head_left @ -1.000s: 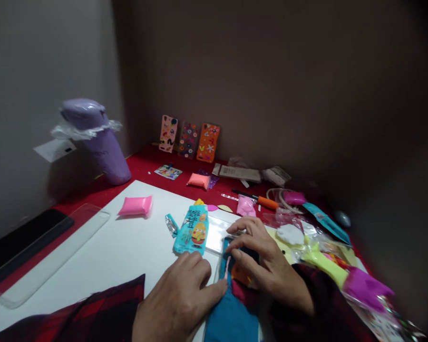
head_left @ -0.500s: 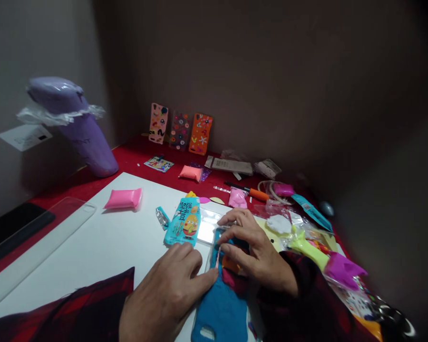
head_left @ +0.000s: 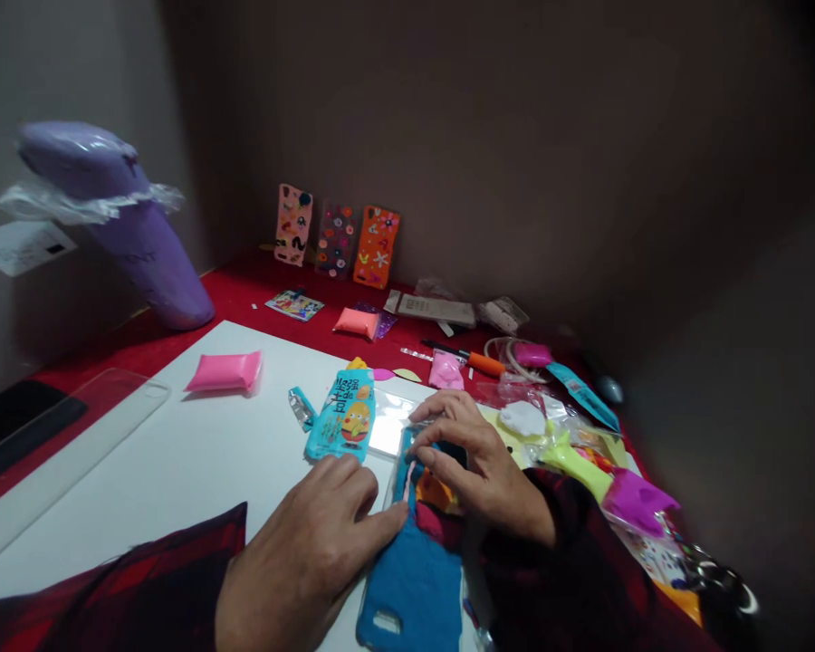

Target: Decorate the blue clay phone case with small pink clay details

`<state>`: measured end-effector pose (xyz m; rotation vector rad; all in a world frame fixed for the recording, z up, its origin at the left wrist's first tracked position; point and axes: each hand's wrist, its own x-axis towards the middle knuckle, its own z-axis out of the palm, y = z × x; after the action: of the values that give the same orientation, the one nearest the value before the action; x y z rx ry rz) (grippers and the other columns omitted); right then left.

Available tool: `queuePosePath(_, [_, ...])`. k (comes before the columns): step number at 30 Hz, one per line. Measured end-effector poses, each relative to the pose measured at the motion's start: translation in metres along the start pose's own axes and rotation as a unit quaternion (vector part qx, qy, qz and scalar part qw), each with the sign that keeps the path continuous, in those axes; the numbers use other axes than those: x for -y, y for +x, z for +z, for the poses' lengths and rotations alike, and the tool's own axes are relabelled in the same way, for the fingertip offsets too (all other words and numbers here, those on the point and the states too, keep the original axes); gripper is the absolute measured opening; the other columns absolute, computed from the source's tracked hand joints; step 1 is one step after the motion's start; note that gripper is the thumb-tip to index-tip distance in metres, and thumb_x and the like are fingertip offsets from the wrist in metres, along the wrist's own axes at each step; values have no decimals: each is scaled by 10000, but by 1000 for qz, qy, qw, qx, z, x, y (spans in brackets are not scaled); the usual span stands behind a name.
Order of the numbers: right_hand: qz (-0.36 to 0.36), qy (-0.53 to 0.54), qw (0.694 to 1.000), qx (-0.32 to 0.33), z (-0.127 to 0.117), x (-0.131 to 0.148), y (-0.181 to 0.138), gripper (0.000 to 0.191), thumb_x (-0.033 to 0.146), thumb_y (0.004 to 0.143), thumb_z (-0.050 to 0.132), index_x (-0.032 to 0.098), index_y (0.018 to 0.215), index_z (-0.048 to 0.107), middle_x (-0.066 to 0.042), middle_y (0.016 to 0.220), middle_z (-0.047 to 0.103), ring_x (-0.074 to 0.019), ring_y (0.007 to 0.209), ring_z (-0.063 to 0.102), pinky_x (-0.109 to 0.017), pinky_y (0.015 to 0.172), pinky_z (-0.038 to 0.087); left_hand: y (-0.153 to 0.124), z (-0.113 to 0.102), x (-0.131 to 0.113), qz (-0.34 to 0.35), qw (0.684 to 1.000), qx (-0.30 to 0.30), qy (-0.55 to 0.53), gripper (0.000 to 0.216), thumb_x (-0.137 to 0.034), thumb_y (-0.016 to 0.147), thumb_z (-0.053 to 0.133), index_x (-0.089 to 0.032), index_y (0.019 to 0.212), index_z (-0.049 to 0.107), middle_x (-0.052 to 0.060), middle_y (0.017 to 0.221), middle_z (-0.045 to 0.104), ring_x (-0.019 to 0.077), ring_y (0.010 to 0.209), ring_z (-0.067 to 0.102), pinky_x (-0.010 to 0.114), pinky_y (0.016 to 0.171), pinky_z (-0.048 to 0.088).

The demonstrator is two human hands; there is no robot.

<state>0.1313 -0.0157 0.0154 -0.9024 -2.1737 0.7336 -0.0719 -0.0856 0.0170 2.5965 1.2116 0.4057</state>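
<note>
At the lower middle of the frame, one phone case coated in blue clay (head_left: 414, 575) lies on a white board (head_left: 177, 453), with its camera cut-out towards the bottom edge and its far end under the right hand. Two hands are on it. The left hand (head_left: 305, 552) comes in from the lower left out of a dark red checked sleeve and lies palm down, its fingers close together on the board and its thumb stretched against the case's left edge. The right hand (head_left: 479, 466) reaches in from the lower right with bent fingers, their tips pressed on the far end of the case beside orange and magenta bits of clay; whether they pinch anything cannot be told. Just above the left hand lies one teal printed foil pouch (head_left: 343, 417), its contents hidden. Three sealed clear packets each hold one lump of clay: a bright pink one (head_left: 223, 371) left of centre on the board, a salmon one (head_left: 355, 321) and a pale pink one (head_left: 445, 369) further up on the red tablecloth (head_left: 244, 290). Three decorated phone cases lean on the back wall in a row: pink (head_left: 293, 225), dark (head_left: 336, 240) and orange (head_left: 377, 246). One purple vase-shaped object wrapped in plastic film (head_left: 115, 217) leans at the upper left, and one clear empty phone case (head_left: 61, 444) lies at the left edge.
</note>
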Motion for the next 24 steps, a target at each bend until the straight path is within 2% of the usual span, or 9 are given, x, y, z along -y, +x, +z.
queuePosePath(4, [-1, 7, 1000, 3, -1, 0, 0, 94, 166, 817, 589, 213, 838, 667, -58, 996, 577, -222, 1018, 489, -411, 899, 399, 0, 0, 1, 0, 1000, 1, -5, 223, -162, 914, 402, -228, 1033, 577, 38, 821, 481, 202, 773, 412, 328, 634, 337])
queuePosePath(9, [1, 23, 999, -39, -3, 0, -1, 166, 191, 873, 508, 219, 816, 662, -54, 984, 587, -217, 1011, 495, -418, 902, 395, -1, 0, 1, 3, 1000, 7, 1, 233, -149, 910, 400, -226, 1044, 575, 43, 829, 485, 203, 779, 414, 332, 643, 348])
queuePosePath(12, [-3, 28, 998, -47, -2, 0, -1, 154, 192, 865, 520, 216, 802, 659, -56, 965, 592, -220, 992, 503, -422, 886, 401, -1, 0, 1, 1, 1000, 6, 1, 230, -144, 909, 399, -221, 1043, 569, 44, 834, 486, 202, 778, 413, 331, 642, 350])
queuePosePath(17, [-8, 26, 999, -31, 0, -1, 0, 113, 169, 828, 556, 219, 802, 655, -54, 969, 595, -230, 1000, 501, -430, 883, 407, 0, -1, 0, -4, 1000, -2, 2, 194, -145, 902, 418, -223, 976, 578, 34, 811, 477, 199, 769, 412, 324, 631, 342])
queuePosePath(24, [-4, 5, 1000, 4, -1, 0, 0, 140, 136, 795, 581, 231, 847, 669, -52, 1022, 568, -229, 1055, 469, -424, 922, 388, -1, -1, -1, -2, 1000, -15, 20, 185, -142, 893, 434, -220, 979, 579, 39, 790, 481, 197, 747, 412, 300, 595, 341])
